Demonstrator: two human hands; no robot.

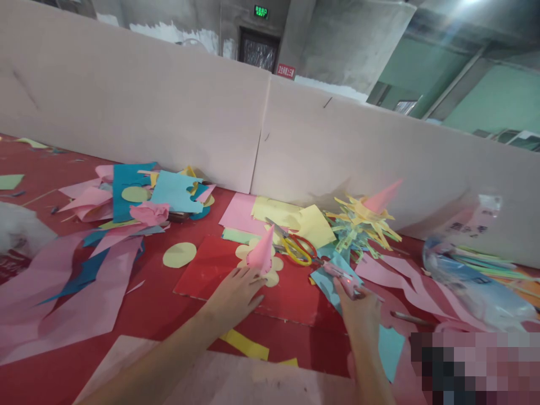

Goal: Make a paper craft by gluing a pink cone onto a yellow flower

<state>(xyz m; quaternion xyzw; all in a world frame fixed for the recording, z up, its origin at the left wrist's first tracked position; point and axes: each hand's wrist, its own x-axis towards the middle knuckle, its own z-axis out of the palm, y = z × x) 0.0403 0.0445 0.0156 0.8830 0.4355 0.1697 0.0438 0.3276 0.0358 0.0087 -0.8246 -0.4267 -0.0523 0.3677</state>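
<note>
Green EXIT sign behind, left hand touching pink cone, grip unclear, right hand holding pink glue gun

On the table, a board bears a paper flower with a paper cone on top. Scissors lie right of the flower, a glue gun in the right hand farther right, a plastic bag beyond; paper scraps lie left; a partition stands behind.
</note>
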